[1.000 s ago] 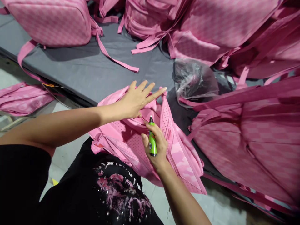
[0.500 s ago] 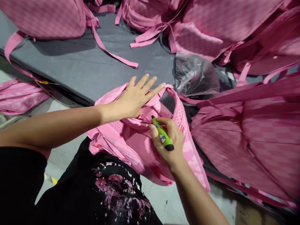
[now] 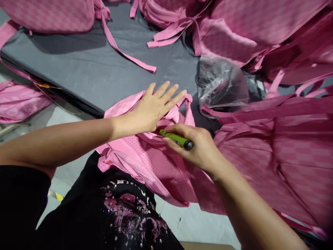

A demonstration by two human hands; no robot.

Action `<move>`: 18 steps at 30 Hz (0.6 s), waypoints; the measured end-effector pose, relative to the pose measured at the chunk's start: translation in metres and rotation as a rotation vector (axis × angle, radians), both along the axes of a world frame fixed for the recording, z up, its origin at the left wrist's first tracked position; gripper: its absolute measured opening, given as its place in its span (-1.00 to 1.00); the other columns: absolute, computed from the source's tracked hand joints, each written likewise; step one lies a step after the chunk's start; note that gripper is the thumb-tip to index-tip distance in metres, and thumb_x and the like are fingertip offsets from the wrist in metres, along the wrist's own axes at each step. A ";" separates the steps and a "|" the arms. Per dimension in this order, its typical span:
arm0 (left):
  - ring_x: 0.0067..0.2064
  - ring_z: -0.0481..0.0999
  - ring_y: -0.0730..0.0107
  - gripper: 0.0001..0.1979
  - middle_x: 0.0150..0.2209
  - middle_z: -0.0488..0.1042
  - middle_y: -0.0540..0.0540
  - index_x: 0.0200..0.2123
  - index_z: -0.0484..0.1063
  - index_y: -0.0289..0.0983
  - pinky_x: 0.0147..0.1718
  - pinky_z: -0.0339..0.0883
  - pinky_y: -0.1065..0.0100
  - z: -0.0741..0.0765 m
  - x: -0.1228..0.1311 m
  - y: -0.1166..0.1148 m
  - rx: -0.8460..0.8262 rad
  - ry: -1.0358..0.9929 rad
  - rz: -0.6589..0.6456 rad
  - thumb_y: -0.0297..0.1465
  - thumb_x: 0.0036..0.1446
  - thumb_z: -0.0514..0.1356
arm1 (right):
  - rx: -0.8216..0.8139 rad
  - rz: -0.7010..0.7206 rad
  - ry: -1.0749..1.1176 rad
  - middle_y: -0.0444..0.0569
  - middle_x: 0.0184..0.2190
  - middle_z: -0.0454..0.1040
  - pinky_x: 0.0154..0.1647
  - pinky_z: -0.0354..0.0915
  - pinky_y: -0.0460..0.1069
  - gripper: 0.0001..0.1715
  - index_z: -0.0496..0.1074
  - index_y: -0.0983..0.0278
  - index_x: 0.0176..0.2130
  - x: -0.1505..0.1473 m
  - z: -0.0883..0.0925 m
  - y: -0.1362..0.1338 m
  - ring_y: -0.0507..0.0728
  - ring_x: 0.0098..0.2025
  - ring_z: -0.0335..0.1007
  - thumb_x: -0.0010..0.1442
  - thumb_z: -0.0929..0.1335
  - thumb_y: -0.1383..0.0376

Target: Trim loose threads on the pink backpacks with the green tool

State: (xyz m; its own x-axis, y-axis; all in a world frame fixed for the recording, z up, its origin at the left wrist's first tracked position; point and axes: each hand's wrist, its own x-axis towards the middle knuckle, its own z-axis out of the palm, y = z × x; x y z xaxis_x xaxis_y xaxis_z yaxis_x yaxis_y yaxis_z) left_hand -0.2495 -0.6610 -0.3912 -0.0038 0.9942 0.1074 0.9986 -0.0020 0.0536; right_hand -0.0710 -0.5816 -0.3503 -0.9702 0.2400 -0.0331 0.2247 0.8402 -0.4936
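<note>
A pink backpack [image 3: 156,156] with dotted mesh padding lies at the table's near edge, against the front of my black shirt. My left hand [image 3: 152,109] rests flat on its upper part, palm down with fingers spread. Between the thumb and fingers of my right hand [image 3: 204,146] is a green pen-shaped tool [image 3: 173,136] with black ends. The tool's far tip points down into the folds by my left palm, where the tip is partly hidden. A strap loop [image 3: 188,107] of the backpack stands up just beyond my right fingers.
Pink checkered backpacks [image 3: 57,15] line the far side of the dark grey table [image 3: 78,73]. More of them [image 3: 299,149] crowd the right. A clear plastic bag [image 3: 223,83] sits near the middle. At the left, another pink bag [image 3: 23,102] lies beyond the table edge.
My right hand has moved up and tipped the tool over toward the left, bringing its tip to the folds beside my left palm. My left hand stays spread on the backpack.
</note>
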 end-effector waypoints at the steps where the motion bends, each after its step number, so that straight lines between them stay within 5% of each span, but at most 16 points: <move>1: 0.45 -0.08 -0.24 -0.07 0.48 -0.13 -0.36 0.48 -0.27 -0.38 0.33 -0.06 -0.23 0.000 0.000 0.000 -0.010 0.008 0.005 -0.17 0.25 0.17 | 0.006 0.017 -0.017 -0.03 -0.22 0.65 -0.28 0.40 -0.03 -0.80 0.55 0.22 -0.11 0.001 -0.003 0.001 0.14 -0.28 0.60 0.28 0.40 0.22; 11: 0.46 -0.07 -0.26 -0.01 0.48 -0.16 -0.37 0.47 -0.26 -0.34 0.32 -0.03 -0.27 -0.002 0.004 -0.001 -0.015 0.015 0.018 -0.23 0.15 0.25 | 0.229 0.148 -0.005 0.07 -0.05 0.64 -0.10 0.46 0.10 -0.71 0.54 0.32 0.01 0.024 -0.010 -0.007 0.22 -0.07 0.60 0.30 0.38 0.37; 18: 0.49 -0.26 -0.16 -0.01 0.49 -0.38 -0.40 0.41 -0.71 -0.28 0.31 -0.21 -0.28 -0.001 0.001 -0.004 0.055 0.213 -0.159 -0.43 0.22 0.05 | 0.383 0.197 0.081 0.17 -0.02 0.62 -0.20 0.43 0.16 -0.69 0.51 0.42 0.02 0.026 -0.016 -0.019 0.31 -0.03 0.57 0.31 0.32 0.45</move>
State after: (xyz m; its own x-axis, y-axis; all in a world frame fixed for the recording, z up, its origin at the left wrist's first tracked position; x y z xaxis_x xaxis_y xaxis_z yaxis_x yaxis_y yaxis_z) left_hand -0.2490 -0.6645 -0.3923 0.1804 0.9732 0.1424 0.9742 -0.1568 -0.1624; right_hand -0.0449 -0.6001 -0.3664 -0.9945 0.0306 0.1006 0.0155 0.9889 -0.1475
